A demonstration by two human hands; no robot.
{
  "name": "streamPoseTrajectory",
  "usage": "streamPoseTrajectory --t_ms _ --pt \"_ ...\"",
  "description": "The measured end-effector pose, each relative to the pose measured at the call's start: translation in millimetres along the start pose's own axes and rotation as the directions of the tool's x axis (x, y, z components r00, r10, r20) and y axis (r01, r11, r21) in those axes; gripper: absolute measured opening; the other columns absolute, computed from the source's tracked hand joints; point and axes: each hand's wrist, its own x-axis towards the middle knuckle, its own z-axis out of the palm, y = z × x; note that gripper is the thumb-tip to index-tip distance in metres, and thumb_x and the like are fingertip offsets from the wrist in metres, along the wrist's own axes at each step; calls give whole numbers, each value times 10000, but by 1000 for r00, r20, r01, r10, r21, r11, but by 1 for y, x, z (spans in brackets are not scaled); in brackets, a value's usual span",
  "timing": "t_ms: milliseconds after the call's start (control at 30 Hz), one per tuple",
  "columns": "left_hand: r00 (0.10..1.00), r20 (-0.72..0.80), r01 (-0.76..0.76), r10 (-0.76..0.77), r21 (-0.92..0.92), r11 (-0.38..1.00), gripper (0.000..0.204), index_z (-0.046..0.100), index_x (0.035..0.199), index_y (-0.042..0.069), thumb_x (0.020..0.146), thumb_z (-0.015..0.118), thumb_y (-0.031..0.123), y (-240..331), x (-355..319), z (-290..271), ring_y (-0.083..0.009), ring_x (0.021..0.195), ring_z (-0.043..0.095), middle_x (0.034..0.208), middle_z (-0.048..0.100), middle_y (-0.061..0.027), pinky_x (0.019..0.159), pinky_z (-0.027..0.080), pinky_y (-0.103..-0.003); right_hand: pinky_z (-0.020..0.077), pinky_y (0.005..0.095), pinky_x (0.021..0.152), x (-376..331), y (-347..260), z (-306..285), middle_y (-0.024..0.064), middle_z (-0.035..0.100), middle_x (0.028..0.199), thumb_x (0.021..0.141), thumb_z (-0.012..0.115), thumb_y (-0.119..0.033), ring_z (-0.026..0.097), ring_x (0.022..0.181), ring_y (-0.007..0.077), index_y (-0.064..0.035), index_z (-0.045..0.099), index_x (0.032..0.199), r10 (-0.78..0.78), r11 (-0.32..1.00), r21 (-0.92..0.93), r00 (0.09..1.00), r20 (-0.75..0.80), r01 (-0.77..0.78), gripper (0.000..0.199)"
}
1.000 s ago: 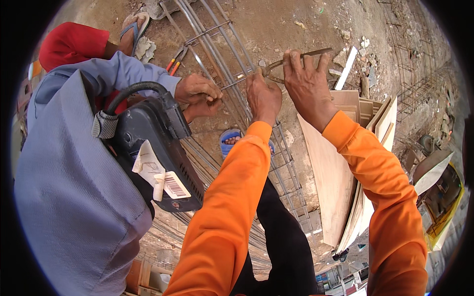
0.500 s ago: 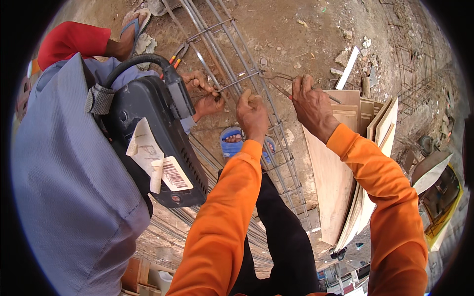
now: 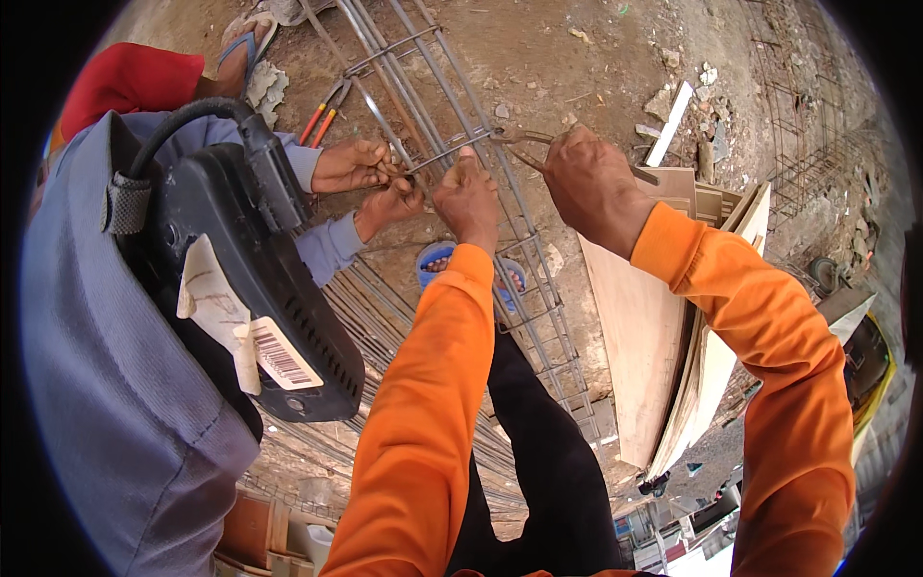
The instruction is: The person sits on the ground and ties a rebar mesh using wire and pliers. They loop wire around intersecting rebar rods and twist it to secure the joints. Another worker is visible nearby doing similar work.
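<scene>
A long rebar cage (image 3: 524, 236) of steel bars and square stirrups runs from the top middle down to the right of my legs. My left hand (image 3: 468, 200) is closed on the cage's bars, a fingertip against a stirrup (image 3: 452, 149). In my right hand (image 3: 596, 178), closed in a fist, are metal pliers (image 3: 527, 142); their jaws meet the stirrup's corner at the cage's right side. Opposite me, a co-worker's two hands (image 3: 386, 204) pinch at the stirrup's left end. What their fingertips hold is too small to tell.
Orange-handled pliers (image 3: 325, 113) lie on the dirt beside the cage. At left, the co-worker's grey-blue back carries a black device (image 3: 260, 279). Wooden boards (image 3: 635, 337) lean at right. Loose rebars (image 3: 375, 298) lie left of my legs; rubble and a white strip (image 3: 670, 123) lie beyond.
My right hand has rolled over around the pliers, whose jaws stay at the stirrup corner. My left hand stays at the cage. The whole view has shifted slightly, moving the scene left.
</scene>
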Motion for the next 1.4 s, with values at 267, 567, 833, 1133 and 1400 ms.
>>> streamPoseTrajectory --t_ms 267,567,833,1133,1400 --pt "995 24 93 -93 5 996 408 662 1053 -46 1020 621 358 19 8 -2 -174 593 655 788 692 -123 509 535 -284 565 438 742 21 45 93 167 678 1043 1012 557 -303 706 904 326 -74 598 1123 178 945 300 976 -126 -133 258" --pt "989 99 111 -109 -16 994 307 648 983 -47 1038 603 252 31 11 -1 -174 588 617 776 665 -113 488 492 -277 524 427 624 32 89 57 117 717 859 855 760 -294 717 780 361 -87 644 1094 -33 847 532 996 87 -18 337" --pt "975 139 160 -172 97 982 335 631 1083 -45 1054 560 281 35 14 -3 -211 621 675 849 715 -155 516 552 -291 516 349 572 24 87 51 98 651 806 848 704 -232 705 730 276 -6 543 1283 -56 766 643 998 21 30 516" --pt "910 283 276 -304 132 952 587 413 1428 -74 1101 338 407 33 24 -5 -236 773 701 1021 721 -209 641 588 -312 584 393 587 28 83 35 135 651 794 979 499 -248 688 639 273 17 635 1119 -243 194 840 804 542 -507 330" --pt "925 276 245 -262 93 965 648 251 1532 -77 1109 320 409 31 16 5 -244 856 692 1108 706 -227 733 590 -339 555 382 561 21 41 124 109 688 777 872 736 -186 705 695 202 -16 565 1069 36 531 833 987 158 -153 312"
